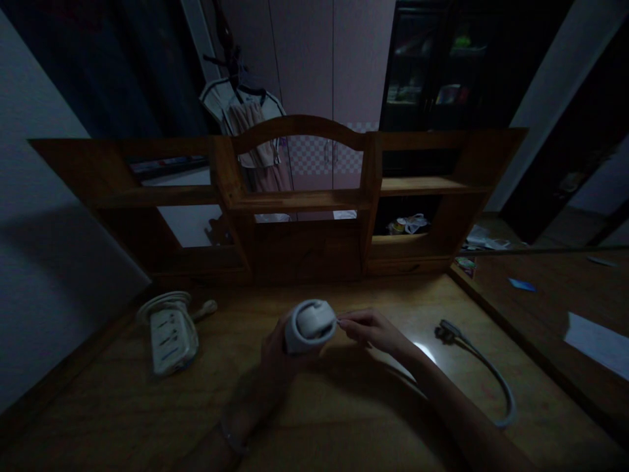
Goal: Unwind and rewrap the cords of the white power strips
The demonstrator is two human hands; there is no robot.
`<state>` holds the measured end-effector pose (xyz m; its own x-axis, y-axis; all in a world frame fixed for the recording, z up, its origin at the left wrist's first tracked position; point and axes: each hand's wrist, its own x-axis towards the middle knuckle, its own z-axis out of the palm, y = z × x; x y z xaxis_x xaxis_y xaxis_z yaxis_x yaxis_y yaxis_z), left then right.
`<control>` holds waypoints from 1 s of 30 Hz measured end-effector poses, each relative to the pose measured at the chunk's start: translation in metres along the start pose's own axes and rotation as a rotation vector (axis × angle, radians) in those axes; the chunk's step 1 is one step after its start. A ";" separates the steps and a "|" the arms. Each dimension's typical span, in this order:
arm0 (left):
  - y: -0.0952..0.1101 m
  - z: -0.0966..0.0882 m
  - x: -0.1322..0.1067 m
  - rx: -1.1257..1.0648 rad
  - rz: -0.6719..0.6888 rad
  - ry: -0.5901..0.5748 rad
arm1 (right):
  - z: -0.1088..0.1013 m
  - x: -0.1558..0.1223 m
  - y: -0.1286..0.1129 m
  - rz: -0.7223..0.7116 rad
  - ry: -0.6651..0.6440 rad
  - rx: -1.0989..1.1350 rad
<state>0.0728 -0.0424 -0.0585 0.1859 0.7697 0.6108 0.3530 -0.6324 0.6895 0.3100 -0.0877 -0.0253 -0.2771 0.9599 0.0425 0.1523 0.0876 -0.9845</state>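
A pale rounded device (298, 339) with a ring-shaped rim and a whitish inner part is held above the desk; its exact kind is hard to tell in the dim light. Wrapped round its left side and underside is my left hand (276, 351). My right hand (368, 328) is at the device's right edge, with thumb and fingertips pinched together. Whatever lies between those fingertips is too small and dark to name. To the left on the wooden desk (344, 419) rests a white power strip (171, 341) with its coiled cord and plug. A grey cable (484, 360) with a dark plug lies to the right.
A wooden shelf unit (302, 200) with several compartments stands along the desk's far edge. Beyond the right edge is another wooden surface (531, 314) with a white paper (597, 344) and a blue card (521, 284). Clothes (250, 124) hang on a stand behind.
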 end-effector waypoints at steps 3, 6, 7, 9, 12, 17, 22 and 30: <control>0.006 0.001 0.014 -0.266 -0.453 0.125 | 0.007 0.001 -0.003 -0.139 0.161 -0.262; 0.009 -0.002 0.027 -0.589 -0.690 0.131 | 0.019 0.000 -0.001 -0.271 0.302 -0.562; 0.009 -0.003 0.030 -0.651 -0.760 0.110 | 0.024 -0.001 0.001 -0.292 0.318 -0.675; 0.006 -0.005 0.034 -0.709 -0.883 0.051 | 0.031 -0.002 0.007 -0.318 0.332 -0.881; -0.002 -0.004 0.034 -0.739 -1.003 -0.033 | 0.035 -0.003 0.012 -0.377 0.359 -1.058; -0.006 0.001 0.029 -0.716 -1.012 -0.169 | 0.025 -0.008 0.011 -0.527 0.421 -1.176; 0.011 0.001 0.030 -0.570 -0.794 -0.263 | 0.024 -0.012 0.002 -0.650 0.534 -1.150; 0.033 0.005 0.028 -0.220 -0.476 -0.322 | 0.033 -0.018 -0.025 -0.790 0.505 -1.117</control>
<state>0.0945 -0.0413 -0.0210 0.3336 0.9383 0.0913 0.2746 -0.1893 0.9427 0.2799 -0.1165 -0.0072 -0.3162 0.5338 0.7843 0.8293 0.5570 -0.0448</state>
